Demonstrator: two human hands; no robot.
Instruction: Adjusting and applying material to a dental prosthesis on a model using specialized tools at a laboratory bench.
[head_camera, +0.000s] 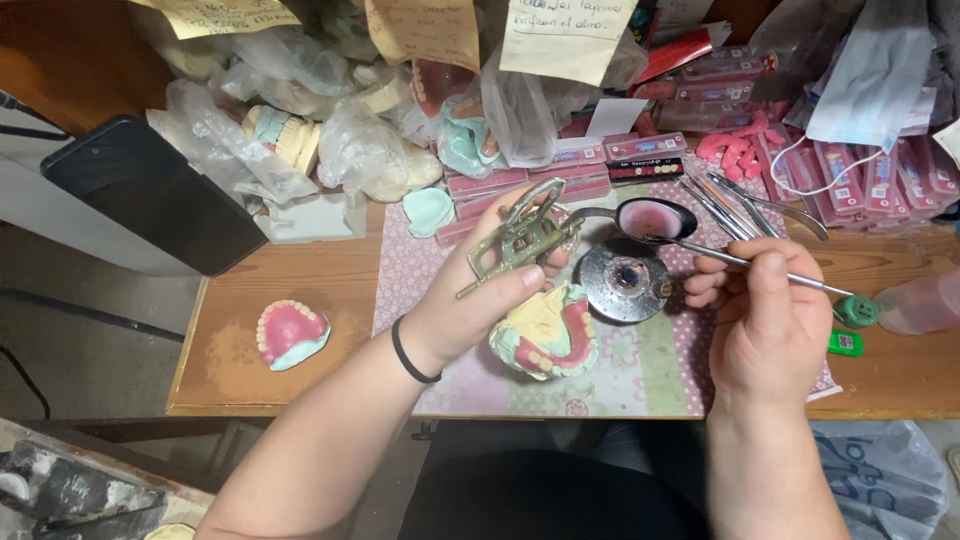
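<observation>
Over the patterned mat (660, 375) on the wooden bench (300, 290), seen from your head camera, your left hand (480, 300) grips a metal articulator frame (520, 235) that carries a dental cast with pink wax and teeth (550, 335). You hold it tilted, the cast hanging toward you and the frame's upper bow pointing away, which turns the tooth row up where you can look into it. The fingers are wrapped firmly round the frame, thumb on top; the wrist, with a black band (410, 355), bends upward from a forearm that comes in low from the left.

Your right hand (765, 320) pinches a slim metal instrument (720, 255) like a pen, thumb and forefinger closed on its shaft. Its tip reaches left to the spoon with molten pink wax (655, 218), which sits above the round burner (625, 280), so the wax is kept warm just beside the cast. The right forearm rises straight from the lower edge, knuckles curled.

Left of the mat lies a separate pink denture on its cast (290, 332), well apart from both hands. More instruments (745, 205) lie beyond the spoon, near trays of teeth (640, 150).
</observation>
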